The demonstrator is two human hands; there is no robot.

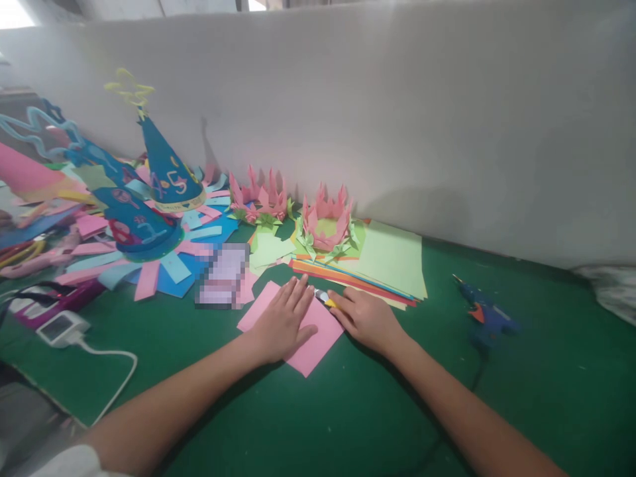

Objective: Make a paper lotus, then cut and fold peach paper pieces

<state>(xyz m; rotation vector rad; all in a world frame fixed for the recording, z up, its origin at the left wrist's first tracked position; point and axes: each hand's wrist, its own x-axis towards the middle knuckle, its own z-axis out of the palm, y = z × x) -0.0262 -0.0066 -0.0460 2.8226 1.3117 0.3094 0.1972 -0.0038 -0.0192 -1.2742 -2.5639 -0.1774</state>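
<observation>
A folded-looking piece of pink paper [307, 358] lies on the green table in front of me. My left hand [282, 319] rests flat on it, fingers stretched out and thumb apart. From the right, my right hand [371, 319] grips a utility knife [322, 297] with some yellow on its body. The knife's tip points left toward my left fingertips, at the paper's upper right edge. Whether the blade touches the paper I cannot tell. Just beyond my hands lies a stack of coloured paper sheets [392, 262], light green on top.
Two pink-and-green paper lotus shapes [325, 222] stand by the wall. Blue cone hats [171, 173] with paper strips fill the left side. A blurred-out phone-like rectangle [223, 275], a white device with a cable [62, 329] and a blue glue gun [487, 311] also lie on the table.
</observation>
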